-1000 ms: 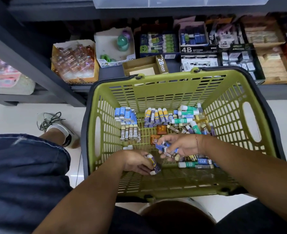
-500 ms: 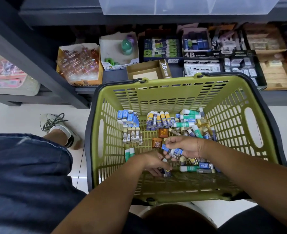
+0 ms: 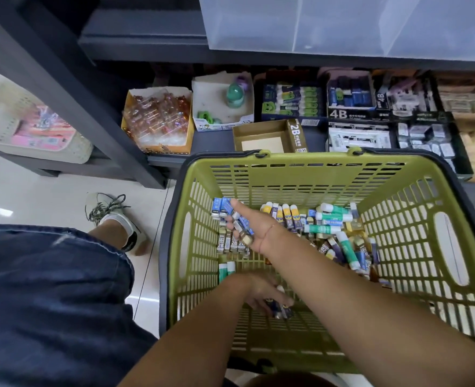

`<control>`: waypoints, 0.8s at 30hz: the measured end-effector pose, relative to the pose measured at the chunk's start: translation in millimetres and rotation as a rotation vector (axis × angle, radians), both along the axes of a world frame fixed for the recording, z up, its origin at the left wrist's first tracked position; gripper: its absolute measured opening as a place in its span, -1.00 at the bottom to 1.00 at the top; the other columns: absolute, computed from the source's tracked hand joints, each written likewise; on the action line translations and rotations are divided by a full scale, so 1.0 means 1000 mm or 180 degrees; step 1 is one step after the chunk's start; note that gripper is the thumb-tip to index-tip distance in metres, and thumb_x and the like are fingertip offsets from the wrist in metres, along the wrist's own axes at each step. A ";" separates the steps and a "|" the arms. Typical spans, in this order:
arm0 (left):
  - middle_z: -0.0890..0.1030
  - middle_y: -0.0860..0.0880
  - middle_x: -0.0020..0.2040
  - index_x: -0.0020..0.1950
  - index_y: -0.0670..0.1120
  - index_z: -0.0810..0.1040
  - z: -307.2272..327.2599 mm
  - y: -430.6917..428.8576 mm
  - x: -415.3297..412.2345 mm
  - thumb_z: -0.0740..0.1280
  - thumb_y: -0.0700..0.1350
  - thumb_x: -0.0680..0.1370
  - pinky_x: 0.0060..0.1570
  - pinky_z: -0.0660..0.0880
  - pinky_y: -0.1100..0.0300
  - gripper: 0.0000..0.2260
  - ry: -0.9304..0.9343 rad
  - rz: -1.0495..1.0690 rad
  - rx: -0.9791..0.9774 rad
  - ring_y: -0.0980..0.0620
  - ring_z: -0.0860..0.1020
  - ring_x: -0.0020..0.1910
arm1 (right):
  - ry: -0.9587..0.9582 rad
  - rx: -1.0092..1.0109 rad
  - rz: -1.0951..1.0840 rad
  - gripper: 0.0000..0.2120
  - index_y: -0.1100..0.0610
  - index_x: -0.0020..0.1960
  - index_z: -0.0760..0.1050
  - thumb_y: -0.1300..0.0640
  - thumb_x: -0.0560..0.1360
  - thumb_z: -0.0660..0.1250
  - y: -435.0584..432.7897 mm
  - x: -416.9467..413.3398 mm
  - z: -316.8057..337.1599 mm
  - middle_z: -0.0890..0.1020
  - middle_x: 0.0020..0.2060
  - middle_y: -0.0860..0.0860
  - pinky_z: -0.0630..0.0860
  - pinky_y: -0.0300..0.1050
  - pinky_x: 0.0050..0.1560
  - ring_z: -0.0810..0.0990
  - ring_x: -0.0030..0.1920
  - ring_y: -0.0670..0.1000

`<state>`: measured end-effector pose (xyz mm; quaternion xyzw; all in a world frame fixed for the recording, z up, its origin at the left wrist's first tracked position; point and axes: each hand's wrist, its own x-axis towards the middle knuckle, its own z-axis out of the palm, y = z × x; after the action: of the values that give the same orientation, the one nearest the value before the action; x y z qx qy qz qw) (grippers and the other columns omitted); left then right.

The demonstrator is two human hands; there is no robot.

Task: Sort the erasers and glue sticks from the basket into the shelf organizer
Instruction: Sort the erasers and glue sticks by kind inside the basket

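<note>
A green plastic basket point(image 3: 300, 174) stands on the floor before the shelf. Its bottom holds blue erasers point(image 3: 221, 207), 2B erasers point(image 3: 230, 244), yellow-capped glue sticks point(image 3: 282, 212) and green glue sticks point(image 3: 332, 217). My right hand point(image 3: 254, 226) reaches across to the basket's far left, holding blue erasers in its fingers next to the blue eraser row. My left hand point(image 3: 261, 293) is low in the basket's near part, fingers curled round dark small items. On the shelf sit an empty 2B box point(image 3: 267, 135) and a 4B eraser box point(image 3: 349, 99).
The dark shelf point(image 3: 147, 46) carries more stationery boxes: clear bottles point(image 3: 158, 118), green glue sticks point(image 3: 292, 100), white erasers point(image 3: 359, 139). A clear bin point(image 3: 342, 23) sits on the level above. My knee in denim point(image 3: 49, 289) and a shoe point(image 3: 110, 216) are left of the basket.
My right hand moved from the basket's middle to the far left with blue erasers. My left hand shifted slightly right. The camera moved closer to the shelf.
</note>
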<state>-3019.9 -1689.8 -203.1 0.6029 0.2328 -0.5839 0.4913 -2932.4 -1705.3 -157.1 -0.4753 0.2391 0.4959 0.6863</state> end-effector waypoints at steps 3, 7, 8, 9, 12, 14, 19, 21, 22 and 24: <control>0.53 -0.05 0.23 0.14 -0.06 0.48 0.000 0.007 0.001 0.42 -0.18 0.51 -0.09 0.59 0.18 -0.75 0.0249 0.0028 -0.0055 -0.02 0.56 -0.02 | 0.0202 -0.0132 -0.0351 -0.78 0.17 -0.01 0.49 0.01 0.51 0.37 0.020 0.002 -0.007 0.54 -0.40 0.07 0.42 -0.30 -0.57 0.50 -0.57 -0.07; 0.53 -0.03 -0.02 -0.09 0.00 0.45 0.002 0.016 0.002 0.33 -0.23 0.56 -0.09 0.56 0.18 -0.86 0.0293 0.0032 -0.0029 -0.03 0.57 -0.05 | 0.0282 -0.0070 -0.0669 -0.79 0.20 -0.11 0.44 0.06 0.60 0.24 0.037 0.003 -0.009 0.48 -0.34 0.10 0.39 -0.32 -0.61 0.46 -0.63 -0.05; 0.53 -0.05 0.01 -0.08 -0.02 0.45 0.002 0.017 0.002 0.33 -0.23 0.56 -0.14 0.55 0.19 -0.87 0.0235 0.0008 0.0010 0.00 0.56 -0.11 | 0.0275 -0.0077 -0.0675 -0.78 0.21 -0.12 0.44 0.07 0.61 0.23 0.038 0.003 -0.008 0.49 -0.34 0.10 0.38 -0.32 -0.62 0.45 -0.64 -0.06; 0.52 -0.06 0.05 -0.06 -0.04 0.44 0.001 0.018 0.002 0.32 -0.24 0.57 -0.15 0.55 0.19 -0.89 0.0174 -0.0017 0.0044 0.03 0.54 -0.15 | 0.0236 -0.0126 -0.0649 -0.76 0.21 -0.15 0.45 0.07 0.60 0.24 0.038 0.003 -0.009 0.50 -0.36 0.10 0.38 -0.32 -0.62 0.45 -0.64 -0.06; 0.49 -0.04 -0.07 -0.05 -0.11 0.42 0.003 0.019 0.002 0.29 -0.26 0.58 0.01 0.54 0.12 -0.91 0.0036 -0.0036 0.0189 0.03 0.51 -0.22 | -0.0108 -0.0439 -0.0495 -0.73 0.23 -0.24 0.46 0.08 0.54 0.35 0.039 0.003 -0.006 0.51 -0.41 0.11 0.37 -0.33 -0.61 0.43 -0.64 -0.07; 0.48 -0.04 -0.17 -0.15 -0.15 0.42 0.004 0.021 0.003 0.29 -0.26 0.58 0.14 0.50 0.08 -0.88 0.0006 -0.0156 0.0278 0.02 0.50 -0.26 | -0.0349 -0.0628 -0.0456 -0.76 0.31 -0.13 0.49 0.12 0.49 0.42 0.044 0.001 -0.006 0.52 -0.40 0.14 0.34 -0.34 -0.62 0.41 -0.66 -0.06; 0.58 -0.12 0.10 -0.12 -0.11 0.46 0.004 0.027 0.002 0.27 -0.26 0.59 0.03 0.50 0.18 -0.89 0.0024 -0.0348 0.0092 0.05 0.50 -0.21 | -0.0619 -0.0915 -0.0289 -0.75 0.34 0.13 0.47 0.27 0.50 0.38 0.052 0.000 -0.004 0.48 -0.44 0.15 0.26 -0.36 -0.63 0.35 -0.70 -0.05; 0.53 -0.07 0.03 0.03 -0.12 0.43 0.002 0.028 0.002 0.26 -0.28 0.59 -0.08 0.51 0.20 -0.91 0.0187 -0.0206 -0.0005 0.00 0.54 -0.06 | -0.0711 -0.1097 -0.0054 -0.92 0.30 -0.05 0.51 0.28 0.51 0.36 0.049 0.002 0.000 0.48 -0.46 0.13 0.25 -0.37 -0.63 0.34 -0.72 -0.06; 0.52 -0.08 0.07 0.07 -0.13 0.45 0.001 0.029 0.002 0.29 -0.28 0.58 -0.11 0.54 0.20 -0.89 0.0242 -0.0150 -0.0041 -0.05 0.55 0.07 | -0.0774 -0.1163 0.0029 -0.93 0.28 -0.09 0.50 0.27 0.51 0.37 0.048 0.003 0.001 0.48 -0.46 0.14 0.25 -0.37 -0.64 0.34 -0.72 -0.06; 0.52 -0.15 0.21 0.19 -0.20 0.48 -0.003 0.031 0.000 0.37 -0.26 0.53 -0.19 0.60 0.26 -0.76 0.0166 -0.0079 -0.0093 -0.09 0.55 0.16 | -0.0833 -0.1167 0.0153 -0.91 0.27 -0.10 0.49 0.27 0.51 0.37 0.044 0.005 0.001 0.48 -0.45 0.16 0.27 -0.36 -0.65 0.35 -0.72 -0.05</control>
<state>-3019.8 -1658.4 -206.1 0.5830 0.2296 -0.6088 0.4865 -2927.2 -1661.7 -156.1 -0.6579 0.2227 0.3944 0.6017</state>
